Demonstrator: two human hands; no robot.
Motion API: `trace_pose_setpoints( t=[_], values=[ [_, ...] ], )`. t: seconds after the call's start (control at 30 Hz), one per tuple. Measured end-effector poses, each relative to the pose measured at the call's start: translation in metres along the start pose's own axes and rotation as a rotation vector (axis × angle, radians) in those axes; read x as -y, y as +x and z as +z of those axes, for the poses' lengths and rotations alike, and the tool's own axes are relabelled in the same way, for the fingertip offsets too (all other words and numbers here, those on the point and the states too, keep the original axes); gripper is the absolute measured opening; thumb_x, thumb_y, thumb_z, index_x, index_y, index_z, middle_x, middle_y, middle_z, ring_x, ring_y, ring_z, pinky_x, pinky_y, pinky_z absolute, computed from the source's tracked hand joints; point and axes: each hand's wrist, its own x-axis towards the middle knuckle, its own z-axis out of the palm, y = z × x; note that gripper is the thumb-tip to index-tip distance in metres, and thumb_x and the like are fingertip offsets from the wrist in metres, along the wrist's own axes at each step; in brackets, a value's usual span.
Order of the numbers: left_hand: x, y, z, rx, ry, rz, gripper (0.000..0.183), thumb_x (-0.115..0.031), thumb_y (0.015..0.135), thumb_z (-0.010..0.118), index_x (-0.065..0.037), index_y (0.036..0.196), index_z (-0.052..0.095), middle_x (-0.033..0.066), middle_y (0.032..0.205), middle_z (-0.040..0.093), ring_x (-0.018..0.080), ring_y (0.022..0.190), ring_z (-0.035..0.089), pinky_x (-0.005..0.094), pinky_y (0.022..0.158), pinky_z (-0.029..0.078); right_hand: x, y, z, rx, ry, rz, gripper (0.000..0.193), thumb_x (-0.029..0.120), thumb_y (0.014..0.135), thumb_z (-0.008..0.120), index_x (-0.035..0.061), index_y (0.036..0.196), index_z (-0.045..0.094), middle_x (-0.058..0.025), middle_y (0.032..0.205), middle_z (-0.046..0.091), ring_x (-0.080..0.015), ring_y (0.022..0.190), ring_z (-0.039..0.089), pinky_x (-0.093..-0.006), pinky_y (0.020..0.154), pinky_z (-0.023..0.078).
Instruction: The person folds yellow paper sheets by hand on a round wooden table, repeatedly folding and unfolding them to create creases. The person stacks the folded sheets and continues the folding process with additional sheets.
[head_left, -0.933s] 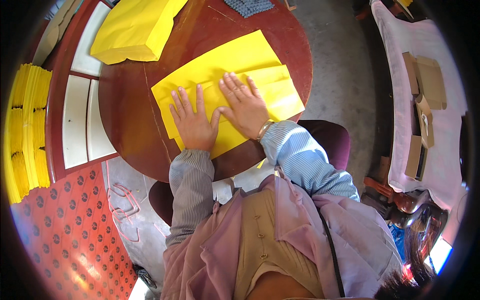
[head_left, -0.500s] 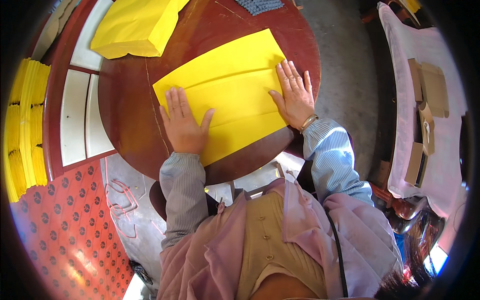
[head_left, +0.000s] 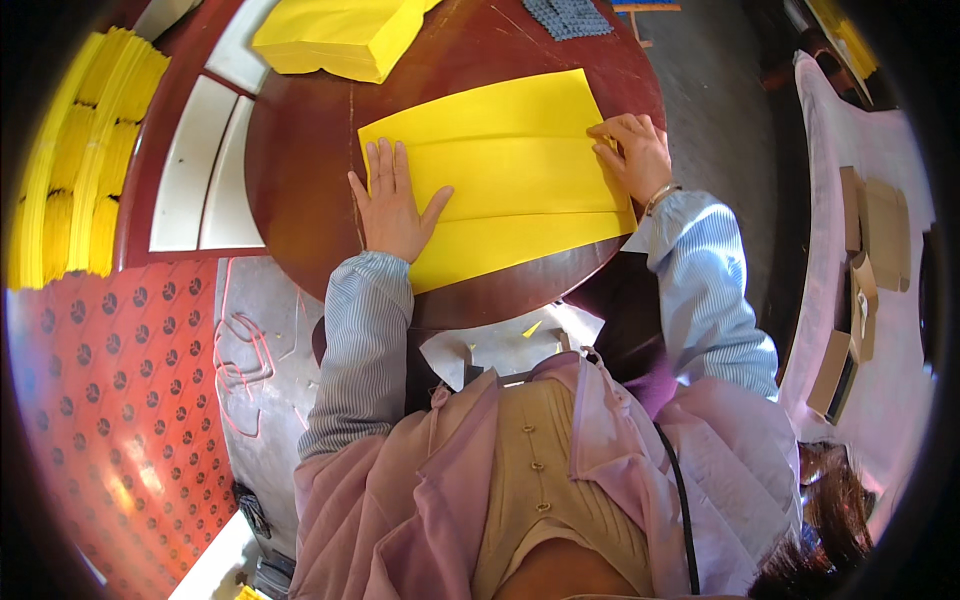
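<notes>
A yellow paper sheet [head_left: 510, 180], with crease lines running across it, lies on a round dark-red table [head_left: 300, 180]. My left hand [head_left: 395, 212] rests flat on its left edge, fingers stretched and thumb apart, holding nothing. At the right edge, my right hand [head_left: 640, 160] has its fingers bent, with thumb and forefinger closed on the sheet's border. The exact grip of these fingertips is partly hidden.
A folded yellow paper stack [head_left: 345, 40] sits at the table's far left, and a grey-blue knobbly cloth [head_left: 567, 18] at its far edge. Bundled yellow paper [head_left: 80, 165] stands left. Opened cardboard boxes [head_left: 860, 290] lie on a pale pink cloth [head_left: 800, 340] to the right.
My right hand has gone from lying flat on the sheet to bent fingers pinching its right edge. My left hand stays flat at the left edge. The whole view has shifted slightly.
</notes>
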Motion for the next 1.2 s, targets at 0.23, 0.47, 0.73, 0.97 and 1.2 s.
trace_pose_setpoints(
  t=[0.23,0.47,0.73,0.97,1.2],
  values=[
    [-0.05,-0.058,-0.032,0.254,-1.388,-0.582,0.045,-0.019,0.103,0.069,0.005,0.139,0.056,0.0216,0.137,0.061,0.036,0.134,0.06,0.0441,0.111,0.05,-0.006,0.026,-0.022,0.186,0.012,-0.091,0.012,0.021,0.093,0.077,0.0124,0.094,0.069,-0.0073,0.102,0.066,-0.0278,0.102,0.056,-0.0443,0.097,0.043],
    [-0.133,-0.068,-0.003,0.489,-2.371,-0.832,0.049,-0.024,0.116,0.041,0.011,0.15,0.036,0.0295,0.153,0.046,0.0413,0.15,0.042,0.0517,0.129,0.034,-0.004,0.029,-0.074,0.488,0.6,-0.093,0.013,0.018,0.094,0.074,0.006,0.097,0.07,-0.0116,0.095,0.073,-0.0234,0.088,0.07,-0.035,0.082,0.054],
    [-0.147,-0.058,-0.014,0.069,-2.33,-1.015,0.039,-0.008,0.106,0.061,-0.003,0.143,0.05,0.0141,0.143,0.06,0.0294,0.134,0.058,0.045,0.113,0.049,0.019,-0.013,-0.097,0.667,0.997,0.077,0.024,0.013,0.094,0.078,0.0074,0.113,0.066,-0.0057,0.089,0.072,-0.0131,0.076,0.069,-0.0254,0.071,0.057],
    [0.019,-0.065,-0.048,-0.009,-1.898,-0.9,0.029,-0.01,0.101,0.068,0.002,0.127,0.063,0.0146,0.122,0.074,0.0277,0.106,0.075,0.0386,0.088,0.063,0.145,-0.029,-0.014,0.824,1.335,0.092,0.032,0.007,0.1,0.071,0.0077,0.131,0.061,-0.0021,0.084,0.066,-0.0099,0.077,0.066,-0.025,0.068,0.059],
    [0.172,-0.022,-0.056,-0.035,-1.691,-0.865,0.03,-0.013,0.104,0.065,0.008,0.126,0.061,0.0179,0.118,0.075,0.0267,0.101,0.077,0.0369,0.086,0.064,0.262,0.033,0.069,0.646,1.422,0.158,0.032,0.013,0.1,0.073,0.0049,0.129,0.064,-0.0052,0.091,0.069,-0.014,0.078,0.07,-0.0271,0.074,0.062]
  ],
)
